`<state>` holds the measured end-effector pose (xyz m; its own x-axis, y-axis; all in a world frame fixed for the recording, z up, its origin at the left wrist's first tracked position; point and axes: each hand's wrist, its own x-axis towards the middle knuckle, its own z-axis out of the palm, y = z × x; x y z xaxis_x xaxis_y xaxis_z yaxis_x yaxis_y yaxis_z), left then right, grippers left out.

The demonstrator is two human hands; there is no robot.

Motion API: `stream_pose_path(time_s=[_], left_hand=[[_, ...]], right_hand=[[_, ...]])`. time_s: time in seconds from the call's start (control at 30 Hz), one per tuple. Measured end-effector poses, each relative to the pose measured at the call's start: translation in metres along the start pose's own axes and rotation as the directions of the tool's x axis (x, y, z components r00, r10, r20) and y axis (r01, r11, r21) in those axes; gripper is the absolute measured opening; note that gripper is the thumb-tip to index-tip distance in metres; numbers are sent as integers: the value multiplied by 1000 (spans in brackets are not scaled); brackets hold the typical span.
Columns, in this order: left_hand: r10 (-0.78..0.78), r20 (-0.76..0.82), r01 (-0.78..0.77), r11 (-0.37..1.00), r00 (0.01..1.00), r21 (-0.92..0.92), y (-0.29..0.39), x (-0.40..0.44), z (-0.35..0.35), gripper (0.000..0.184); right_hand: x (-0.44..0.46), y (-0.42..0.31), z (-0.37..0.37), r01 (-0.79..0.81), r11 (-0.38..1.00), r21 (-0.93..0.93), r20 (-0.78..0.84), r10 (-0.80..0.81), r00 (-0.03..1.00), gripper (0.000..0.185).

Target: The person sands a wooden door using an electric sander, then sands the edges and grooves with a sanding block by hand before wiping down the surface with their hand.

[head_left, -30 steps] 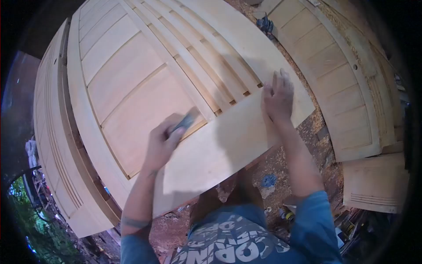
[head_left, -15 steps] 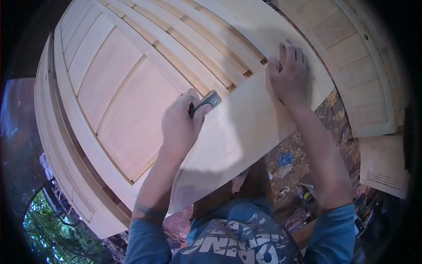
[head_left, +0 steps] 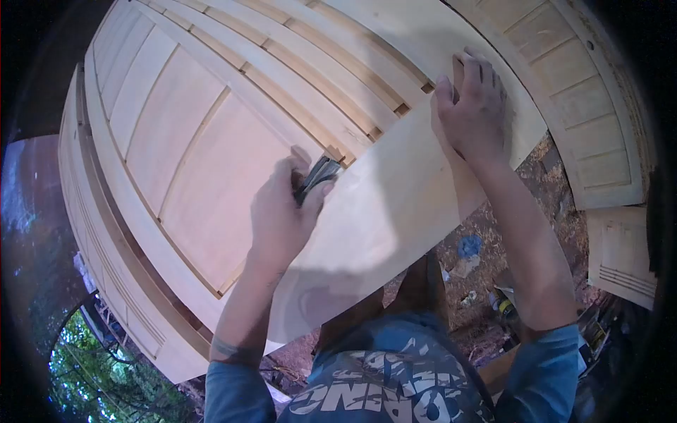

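Note:
A small dark tool with a grey metallic face (head_left: 323, 171) is gripped in my left hand (head_left: 277, 215), its far end meeting the corner of a slat on the wooden panelled piece (head_left: 211, 151). I cannot make out the tool's exact kind. My right hand (head_left: 478, 116) rests on the broad smooth board (head_left: 374, 211) along the near end, thumb and fingers bent around a small brown block (head_left: 459, 72). Most of that block hides under the fingers. Long slats (head_left: 345, 92) with narrow gaps run away from this board.
Another panelled wooden piece (head_left: 589, 106) lies to the right, with a grooved board (head_left: 620, 257) below it. A further grooved frame (head_left: 106, 240) stands on the left. The ground holds shavings, a blue scrap (head_left: 469, 246) and a yellow-and-black container (head_left: 502, 304).
My left hand has shifted slightly down and left, with the tool tilted more steeply. My right hand appears a little higher and further right; the whole view has also shifted slightly.

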<state>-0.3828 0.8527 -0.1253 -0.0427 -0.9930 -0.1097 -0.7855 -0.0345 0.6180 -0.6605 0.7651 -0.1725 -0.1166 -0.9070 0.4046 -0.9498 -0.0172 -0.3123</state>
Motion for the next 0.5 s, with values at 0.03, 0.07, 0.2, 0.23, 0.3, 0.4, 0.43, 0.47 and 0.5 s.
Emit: stream_pose_path(time_s=[0.03, 0.07, 0.2, 0.23, 0.3, 0.4, 0.43, 0.47, 0.5], left_hand=[[85, -37, -83, 995, 996, 49, 4, 2, 4, 30], [94, -52, -90, 993, 994, 76, 9, 4, 8, 30], [80, -113, -77, 997, 990, 26, 7, 9, 14, 26], [60, -127, -64, 998, 990, -27, 1, 9, 12, 24], [-78, -57, 62, 968, 995, -245, -5, 6, -6, 21], [-188, 94, 207, 942, 978, -265, 2, -3, -26, 18], [-212, 145, 241, 946, 966, -219, 4, -5, -29, 18], [-190, 139, 214, 959, 972, -186, 2, -6, -26, 18], [-166, 134, 186, 971, 977, -152, -2, -7, -20, 18]], right_hand=[[1, 0, 0, -1, 1000, -4, -3, 1, 1000, 44], [0, 0, 0, -3, 1000, -9, -3, 3, 1000, 44], [1, 1, -3, -12, 1000, -11, 26, 12, 1000, 45], [1, 2, -3, -1, 1000, -17, 24, 2, 1000, 45], [1, 2, -3, 8, 1000, -19, 17, -8, 1000, 45], [0, 1, -2, 5, 1000, -9, 7, -5, 1000, 44], [0, 0, -2, 1, 1000, -7, 8, -1, 1000, 44], [0, 0, -2, -3, 1000, -6, 7, 4, 1000, 44], [0, 0, -2, -1, 1000, -8, 2, 1, 1000, 44]])
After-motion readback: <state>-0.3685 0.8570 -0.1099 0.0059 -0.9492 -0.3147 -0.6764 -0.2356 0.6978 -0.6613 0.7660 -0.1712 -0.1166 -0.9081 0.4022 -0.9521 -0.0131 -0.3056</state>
